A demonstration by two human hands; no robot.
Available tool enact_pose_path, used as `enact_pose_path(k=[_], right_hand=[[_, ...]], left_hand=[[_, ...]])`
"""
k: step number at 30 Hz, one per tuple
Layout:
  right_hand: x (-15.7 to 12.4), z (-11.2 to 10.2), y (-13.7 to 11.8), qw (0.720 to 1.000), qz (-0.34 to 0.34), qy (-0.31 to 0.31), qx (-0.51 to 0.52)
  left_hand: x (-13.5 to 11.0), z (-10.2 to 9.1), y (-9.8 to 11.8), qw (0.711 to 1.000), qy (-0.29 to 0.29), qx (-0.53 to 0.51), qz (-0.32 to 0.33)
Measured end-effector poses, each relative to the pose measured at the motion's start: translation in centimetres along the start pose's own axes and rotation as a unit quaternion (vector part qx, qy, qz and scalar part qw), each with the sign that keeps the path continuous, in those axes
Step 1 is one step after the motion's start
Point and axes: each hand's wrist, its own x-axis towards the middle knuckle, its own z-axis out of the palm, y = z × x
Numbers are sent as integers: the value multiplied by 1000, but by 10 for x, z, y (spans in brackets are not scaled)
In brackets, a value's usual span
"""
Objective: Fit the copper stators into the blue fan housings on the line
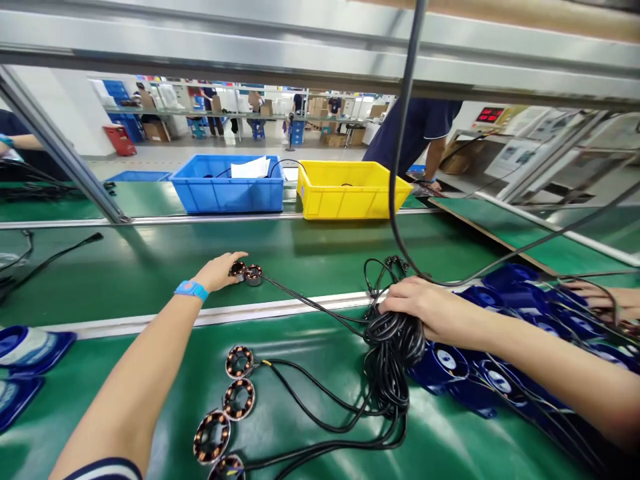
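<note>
My left hand (220, 272), with a blue wristband, reaches over the green bench and has its fingers and thumb around a copper-wound motor stator (237, 270). A second stator (253, 275) sits right beside it, and black leads run from the pair toward the right. My right hand (415, 303) is closed over the top of a coiled bundle of black cables (393, 347); its fingertips are partly hidden. In front, several more stators (239, 398) lie in a curved row, their cables joining the same bundle.
Dark blue motor housings (445, 360) crowd the right side, where another person's hand (607, 300) touches wires. Blue housings (30, 350) lie at far left. A blue bin (227, 190) and yellow bin (350, 193) stand behind. One thick cable (400, 167) hangs down in front.
</note>
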Motion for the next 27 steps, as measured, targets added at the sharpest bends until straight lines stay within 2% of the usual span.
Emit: enact_pose_path(k=[5, 7, 9, 11, 14, 15, 16, 17, 20, 22, 25, 27], right_hand=[[-21, 45, 24, 998, 42, -23, -27], [-24, 50, 38, 996, 57, -31, -63], [-25, 43, 52, 992, 75, -14, -103], [-25, 27, 62, 981, 109, 57, -151], [-27, 8, 62, 931, 193, 209, -228], [-28, 8, 58, 918, 208, 236, -240], [-29, 12, 52, 919, 206, 239, -238], [-31, 19, 44, 932, 184, 216, -226], [-36, 55, 17, 981, 60, 86, -166], [-41, 76, 2, 990, 14, 25, -138], [-49, 92, -10, 992, 13, 5, -123], [-51, 95, -9, 992, 1, -6, -127]], left_hand=[[-13, 2, 11, 997, -46, -14, 62], [-9, 5, 21, 995, -63, -9, 71], [0, 9, 33, 995, -69, 3, 65], [6, 11, 43, 996, -66, 14, 58], [-3, 6, 49, 998, -46, 21, 44], [-13, 2, 49, 998, -38, 23, 37], [-27, -1, 47, 999, -29, 26, 28], [-44, -5, 44, 999, -20, 31, 17], [-104, -12, 39, 999, -15, 47, -20], [-143, -10, 40, 998, -34, 43, -37], [-188, -1, 47, 996, -71, 12, -59], [-208, 5, 53, 991, -104, -50, -75]])
